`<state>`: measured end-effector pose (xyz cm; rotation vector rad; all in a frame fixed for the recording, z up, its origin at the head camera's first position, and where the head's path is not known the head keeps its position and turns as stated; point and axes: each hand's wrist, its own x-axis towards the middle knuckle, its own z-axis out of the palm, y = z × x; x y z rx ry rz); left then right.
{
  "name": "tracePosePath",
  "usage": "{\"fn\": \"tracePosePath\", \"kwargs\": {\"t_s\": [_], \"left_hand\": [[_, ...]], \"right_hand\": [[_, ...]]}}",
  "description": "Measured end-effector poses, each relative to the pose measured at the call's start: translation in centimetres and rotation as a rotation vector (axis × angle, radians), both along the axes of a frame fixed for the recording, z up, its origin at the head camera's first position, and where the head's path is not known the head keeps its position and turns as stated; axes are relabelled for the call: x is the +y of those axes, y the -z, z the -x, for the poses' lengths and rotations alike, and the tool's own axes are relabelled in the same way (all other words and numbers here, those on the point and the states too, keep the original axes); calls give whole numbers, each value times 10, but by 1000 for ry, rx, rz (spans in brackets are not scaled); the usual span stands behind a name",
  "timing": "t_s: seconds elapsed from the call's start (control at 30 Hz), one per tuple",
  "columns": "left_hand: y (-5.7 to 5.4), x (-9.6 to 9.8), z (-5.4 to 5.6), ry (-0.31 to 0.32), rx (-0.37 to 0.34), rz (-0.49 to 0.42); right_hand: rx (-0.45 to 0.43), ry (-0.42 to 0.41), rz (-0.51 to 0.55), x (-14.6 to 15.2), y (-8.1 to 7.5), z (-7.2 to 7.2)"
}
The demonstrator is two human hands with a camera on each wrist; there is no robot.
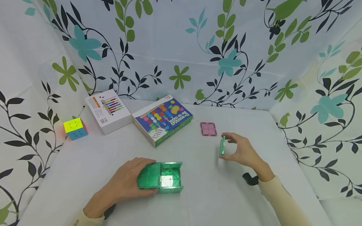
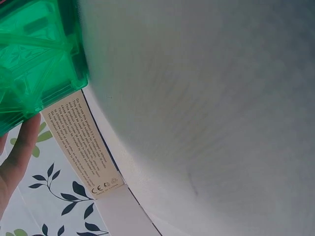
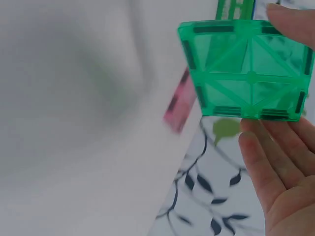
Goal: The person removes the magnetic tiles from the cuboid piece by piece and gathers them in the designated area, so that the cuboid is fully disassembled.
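Observation:
A box-like structure of translucent green magnetic tiles point(image 1: 170, 180) stands on the white table. Its left part is roofed by a tile, while the right part is open at the top. My left hand point(image 1: 124, 179) grips the left end, thumb along the near side and fingers at the far side. Farther right, my right hand point(image 1: 244, 151) pinches a single green magnetic tile point(image 1: 222, 147) by opposite edges, holding it upright. The right wrist view shows that square tile point(image 3: 248, 73) face-on between thumb and fingertips.
A pink magnetic tile point(image 1: 208, 129) lies flat beyond the right hand. Behind stand a blue and green toy box point(image 1: 162, 119) and a white toy box point(image 1: 108, 110). A colourful puzzle cube point(image 1: 75, 128) sits at the left edge. Patterned cloth point(image 1: 158, 47) hangs behind the table.

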<state>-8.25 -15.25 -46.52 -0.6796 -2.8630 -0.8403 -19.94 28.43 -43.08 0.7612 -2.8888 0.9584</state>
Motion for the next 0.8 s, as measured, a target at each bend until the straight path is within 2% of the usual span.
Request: {"fn": "tracePosePath", "kwargs": {"t_s": [0.23,0.5,0.67,0.8], "left_hand": [[2,-1,0,-7,6,8],[2,-2,-1,-11,-18,-1],[2,-2,-1,-4,-24,-5],[1,-2,-1,-6,-26,-4]], "right_hand": [[-48,97,-195,35,-9,53],[-139,96,-414,42,-6,107],[-192,67,-541,34,4,133],[-231,38,-608,26,8,146]]}}
